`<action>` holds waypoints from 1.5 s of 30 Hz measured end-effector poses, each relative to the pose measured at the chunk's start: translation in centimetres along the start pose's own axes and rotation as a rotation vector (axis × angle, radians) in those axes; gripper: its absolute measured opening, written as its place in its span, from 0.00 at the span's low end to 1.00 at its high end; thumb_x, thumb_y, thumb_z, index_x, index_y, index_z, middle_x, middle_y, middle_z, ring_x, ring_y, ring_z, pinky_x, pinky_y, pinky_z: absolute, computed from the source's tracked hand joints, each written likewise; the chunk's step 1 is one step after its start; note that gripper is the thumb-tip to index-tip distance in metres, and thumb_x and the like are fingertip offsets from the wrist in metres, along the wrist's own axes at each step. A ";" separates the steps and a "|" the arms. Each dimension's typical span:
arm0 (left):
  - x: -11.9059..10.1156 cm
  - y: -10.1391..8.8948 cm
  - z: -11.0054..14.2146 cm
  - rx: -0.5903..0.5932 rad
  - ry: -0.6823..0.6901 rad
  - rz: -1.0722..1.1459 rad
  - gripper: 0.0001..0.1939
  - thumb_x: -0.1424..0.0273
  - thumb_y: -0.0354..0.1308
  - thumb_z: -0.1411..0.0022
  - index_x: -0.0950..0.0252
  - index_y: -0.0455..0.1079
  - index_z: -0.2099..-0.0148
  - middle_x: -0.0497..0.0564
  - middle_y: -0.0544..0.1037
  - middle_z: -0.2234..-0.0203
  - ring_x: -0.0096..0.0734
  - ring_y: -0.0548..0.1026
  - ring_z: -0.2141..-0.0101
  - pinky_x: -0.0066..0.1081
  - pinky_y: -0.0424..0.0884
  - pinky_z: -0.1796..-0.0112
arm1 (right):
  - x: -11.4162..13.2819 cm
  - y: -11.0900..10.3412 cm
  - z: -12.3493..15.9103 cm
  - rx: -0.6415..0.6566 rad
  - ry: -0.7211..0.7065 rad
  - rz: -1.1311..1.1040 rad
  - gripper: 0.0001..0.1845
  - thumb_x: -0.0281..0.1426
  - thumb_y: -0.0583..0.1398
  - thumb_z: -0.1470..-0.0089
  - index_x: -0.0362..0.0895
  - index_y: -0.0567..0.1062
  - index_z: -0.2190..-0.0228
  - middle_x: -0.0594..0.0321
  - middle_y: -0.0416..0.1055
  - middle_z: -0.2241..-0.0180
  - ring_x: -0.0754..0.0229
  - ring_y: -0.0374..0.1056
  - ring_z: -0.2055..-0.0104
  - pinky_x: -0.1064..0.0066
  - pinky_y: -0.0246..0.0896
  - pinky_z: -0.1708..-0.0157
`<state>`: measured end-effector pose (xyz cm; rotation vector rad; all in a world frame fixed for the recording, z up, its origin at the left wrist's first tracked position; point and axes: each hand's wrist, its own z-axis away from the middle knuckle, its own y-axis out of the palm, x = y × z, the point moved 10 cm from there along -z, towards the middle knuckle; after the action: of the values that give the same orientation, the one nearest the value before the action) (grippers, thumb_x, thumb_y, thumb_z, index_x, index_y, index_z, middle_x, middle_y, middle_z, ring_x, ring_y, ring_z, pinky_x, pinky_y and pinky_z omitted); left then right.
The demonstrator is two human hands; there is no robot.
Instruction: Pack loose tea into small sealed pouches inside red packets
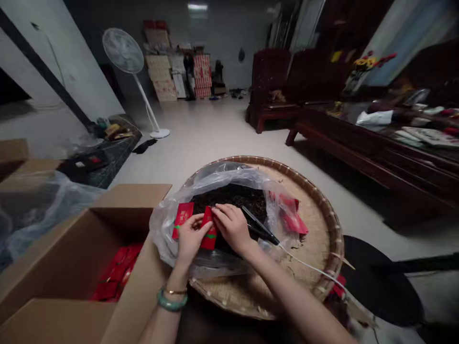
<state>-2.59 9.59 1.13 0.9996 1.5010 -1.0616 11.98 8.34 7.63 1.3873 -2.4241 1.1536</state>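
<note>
My left hand (190, 236), with a green bangle at the wrist, pinches a small red packet (208, 239) with a green band. The fingertips of my right hand (233, 227) are closed at the packet's upper edge. Both hands are over an open clear plastic bag (165, 229) full of dark loose leaves (229, 196) that look like tea. A second red packet (183, 213) lies on the bag's left side. Just right of my right hand rests a black tong-like tool (263, 231) with a white cord. The bag sits on a round woven bamboo tray (319, 224).
More red packets (294, 220) lie on the tray's right side. At the left, an open cardboard box (131, 196) holds several red packets (116, 274). A white standing fan (124, 50), a dark wooden table (333, 134) and a black round base (380, 282) stand around.
</note>
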 end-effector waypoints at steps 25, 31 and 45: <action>2.8 0.9 0.4 0.152 -0.212 0.265 0.20 0.64 0.66 0.56 0.69 0.75 0.60 0.52 0.81 0.72 0.35 0.78 0.73 0.34 0.77 0.70 | -3.8 0.3 1.7 0.156 0.447 -0.545 0.08 0.34 0.57 0.46 0.43 0.73 0.67 0.61 0.73 0.69 0.61 0.68 0.68 0.70 0.63 0.66; 3.5 3.2 1.7 0.313 -0.300 0.386 0.28 0.55 0.64 0.53 0.70 0.73 0.55 0.56 0.80 0.66 0.41 0.78 0.66 0.38 0.77 0.67 | -4.2 3.9 4.1 0.324 0.668 -0.933 0.21 0.44 0.60 0.52 0.42 0.76 0.62 0.59 0.76 0.63 0.55 0.71 0.61 0.60 0.62 0.54; -4.2 3.6 5.5 0.212 0.752 -0.786 0.25 0.70 0.58 0.43 0.62 0.62 0.43 0.57 0.71 0.49 0.46 0.67 0.52 0.48 0.64 0.51 | -5.1 4.8 6.3 0.366 0.769 -0.874 0.29 0.53 0.52 0.49 0.40 0.76 0.68 0.60 0.74 0.69 0.57 0.67 0.65 0.62 0.59 0.55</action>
<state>2.92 5.02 4.18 1.0278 2.5689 -1.4938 12.73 9.03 -1.79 1.4489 -0.9567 1.4837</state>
